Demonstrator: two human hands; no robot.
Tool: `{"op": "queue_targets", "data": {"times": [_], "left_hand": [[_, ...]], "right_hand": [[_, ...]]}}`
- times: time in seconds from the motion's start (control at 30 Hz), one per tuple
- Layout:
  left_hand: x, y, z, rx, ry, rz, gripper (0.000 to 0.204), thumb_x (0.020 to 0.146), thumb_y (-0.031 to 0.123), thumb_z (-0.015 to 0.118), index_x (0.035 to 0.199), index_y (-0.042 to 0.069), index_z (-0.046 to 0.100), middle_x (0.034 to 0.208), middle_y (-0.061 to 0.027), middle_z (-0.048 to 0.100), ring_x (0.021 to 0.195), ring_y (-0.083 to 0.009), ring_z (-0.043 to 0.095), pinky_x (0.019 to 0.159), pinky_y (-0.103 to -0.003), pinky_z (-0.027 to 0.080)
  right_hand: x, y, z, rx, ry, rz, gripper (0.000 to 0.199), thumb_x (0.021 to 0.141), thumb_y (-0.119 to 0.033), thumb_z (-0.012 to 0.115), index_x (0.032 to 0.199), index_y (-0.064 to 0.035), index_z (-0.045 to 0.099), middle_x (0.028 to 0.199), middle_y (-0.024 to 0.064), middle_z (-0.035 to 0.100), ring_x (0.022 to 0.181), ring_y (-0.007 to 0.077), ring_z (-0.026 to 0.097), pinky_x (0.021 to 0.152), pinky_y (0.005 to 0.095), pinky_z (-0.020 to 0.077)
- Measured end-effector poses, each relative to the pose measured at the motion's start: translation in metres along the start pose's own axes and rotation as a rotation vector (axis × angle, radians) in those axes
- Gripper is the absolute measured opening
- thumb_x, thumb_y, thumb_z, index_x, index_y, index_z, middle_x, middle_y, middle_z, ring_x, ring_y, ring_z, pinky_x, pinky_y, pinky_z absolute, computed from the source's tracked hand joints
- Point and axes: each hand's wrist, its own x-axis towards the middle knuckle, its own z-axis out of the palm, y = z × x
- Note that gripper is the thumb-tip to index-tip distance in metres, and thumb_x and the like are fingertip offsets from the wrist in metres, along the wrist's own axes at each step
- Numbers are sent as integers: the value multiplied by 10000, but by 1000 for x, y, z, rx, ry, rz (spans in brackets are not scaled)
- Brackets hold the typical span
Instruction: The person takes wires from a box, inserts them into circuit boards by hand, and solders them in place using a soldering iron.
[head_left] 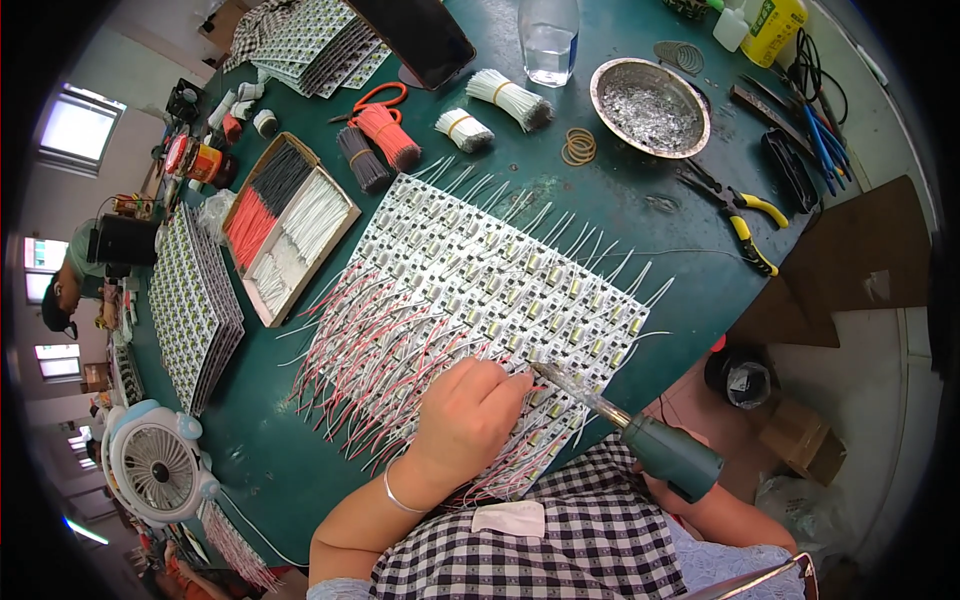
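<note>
A person's left hand [465, 415] pinches a wire on the LED board panel [480, 300]; the right hand, hidden, grips a soldering iron [620, 425], mid-soldering a joint; the next row awaits.

one view only, a wide fisheye worn on the person's head, looking steeply down and a little forward over a green worktable [620, 200]. it sits close: the left hand [465, 415] and the soldering iron [640, 435] lie low in the middle, the person's checked clothing at the bottom edge. straight edges bow toward the dark round rim; the room's windows curl up the left side, the floor down the right
</note>
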Motion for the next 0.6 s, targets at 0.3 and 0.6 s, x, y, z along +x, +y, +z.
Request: {"op": "queue_targets", "data": {"times": [0.3,0.6], "left_hand": [[2,2,2,-9,7,-30,171,664,-11,702,816,52,658,687,-50,533,620,-221,529,538,-333,430],[2,3,0,-1,-9,-37,170,663,-11,705,814,51,660,686,-53,530,618,-226,520,541,-331,427]], "right_hand": [[-10,25,0,-161,-87,-130,244,769,-95,666,998,-14,642,905,80,662,760,189,657,663,269,524],[-13,-9,-12,389,-51,357,240,892,-51,531,1111,23,594,922,77,657,757,125,635,603,237,515]]}}
